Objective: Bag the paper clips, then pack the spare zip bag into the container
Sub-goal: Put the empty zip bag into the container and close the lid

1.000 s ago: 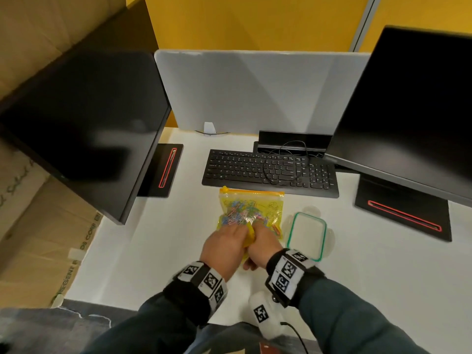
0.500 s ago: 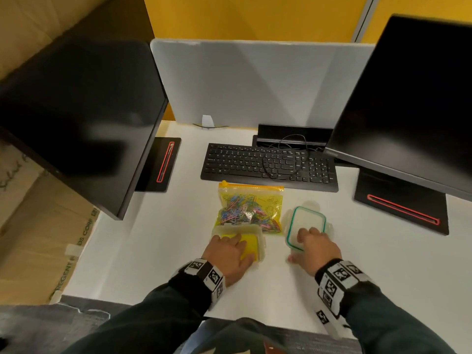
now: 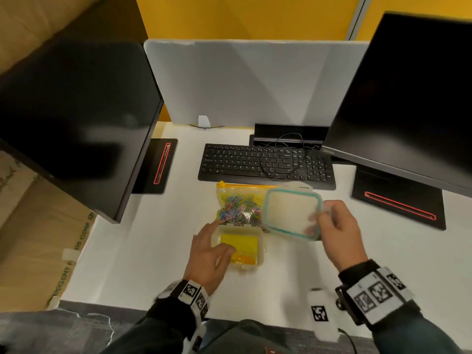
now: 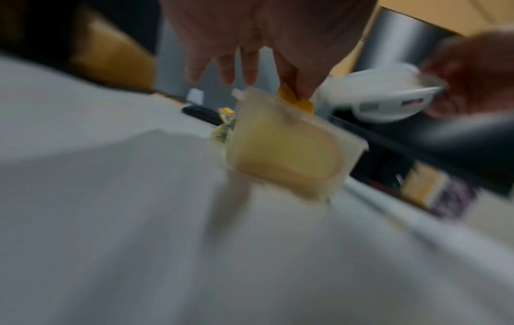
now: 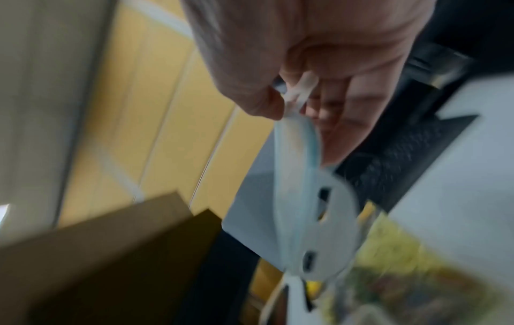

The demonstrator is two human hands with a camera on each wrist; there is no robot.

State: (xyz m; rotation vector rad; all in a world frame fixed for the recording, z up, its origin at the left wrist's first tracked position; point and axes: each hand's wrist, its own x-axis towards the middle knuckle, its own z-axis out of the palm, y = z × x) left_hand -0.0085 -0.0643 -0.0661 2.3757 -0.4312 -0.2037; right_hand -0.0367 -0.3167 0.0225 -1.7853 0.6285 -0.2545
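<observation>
A yellow zip bag of coloured paper clips [image 3: 238,204] lies flat in front of the keyboard. Just nearer me stands the open translucent container [image 3: 263,247] with the folded yellow spare zip bag [image 3: 242,244] inside. My left hand [image 3: 213,241] is at the container's left side, its thumb lying on the spare bag and its fingers straight; the left wrist view shows the thumb on that bag [image 4: 294,100]. My right hand [image 3: 329,226] pinches the teal-rimmed lid [image 3: 291,213] by its right edge and holds it tilted in the air, above the clip bag's right part.
A black keyboard [image 3: 265,163] with a loose cable lies behind the bags. Two dark monitors [image 3: 76,118] [image 3: 408,103] flank the desk on black stands. A white divider panel [image 3: 255,83] closes the back. Cardboard boxes [image 3: 38,238] stand off the left edge.
My right hand left the container, picked the lid up off the desk and carried it up and left over the clip bag. My left hand stays at the container.
</observation>
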